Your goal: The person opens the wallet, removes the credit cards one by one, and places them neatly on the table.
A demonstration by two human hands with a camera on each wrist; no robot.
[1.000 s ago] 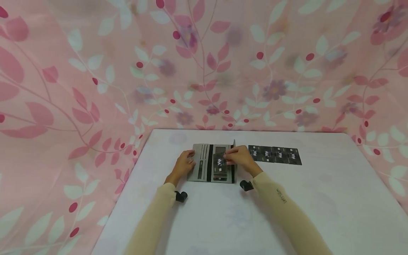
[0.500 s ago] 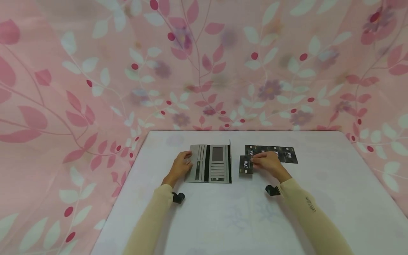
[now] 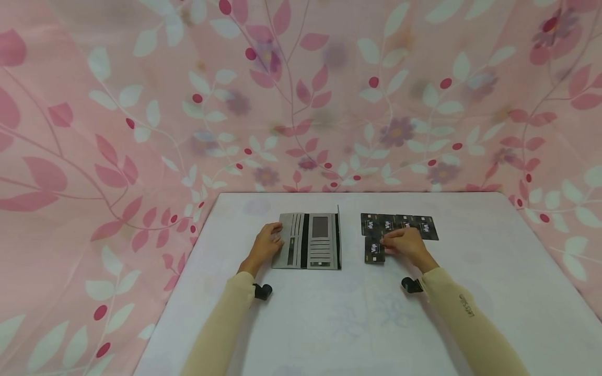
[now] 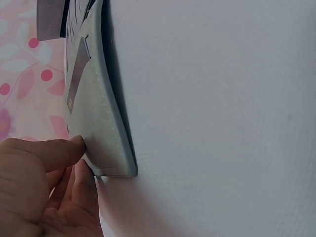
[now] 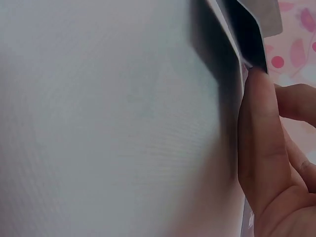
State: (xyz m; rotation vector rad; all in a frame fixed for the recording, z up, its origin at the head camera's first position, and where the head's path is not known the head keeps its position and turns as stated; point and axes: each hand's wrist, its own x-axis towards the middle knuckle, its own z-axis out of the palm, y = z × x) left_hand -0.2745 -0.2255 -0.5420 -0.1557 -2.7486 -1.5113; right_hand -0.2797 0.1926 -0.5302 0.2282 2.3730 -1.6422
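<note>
In the head view we've got a grey wallet (image 3: 305, 243) lying spread open on the white surface (image 3: 320, 324), card slots (image 3: 320, 249) facing up, probably so they're easy to get at. The left hand's grip (image 3: 267, 244) has a loose hold on the wallet's outer edge, and our guess is that's just to stop it sliding around. The left sleeve (image 3: 221, 318) comes up from the lower left with the fingers bent in toward the wallet. Over on the other side, the right hand's grip (image 3: 406, 246) is pinching a dark card (image 3: 374, 249) near its right edge, which leaves most of its face uncovered. That card sits just below a row of cards (image 3: 398, 221), which looks spread out to keep each one readable. The right sleeve (image 3: 470, 313) slants in from the lower right, and the hand points leftward, covering a bit of the row. Left wrist view: the thumb lies at the wallet's edge with a bent finger close by, more of a steadying hold than a hard squeeze, we'd say. Right wrist view: a fingertip meets a dark flat edge we take to be the card, but we can't tell whether it touches the surface.
</note>
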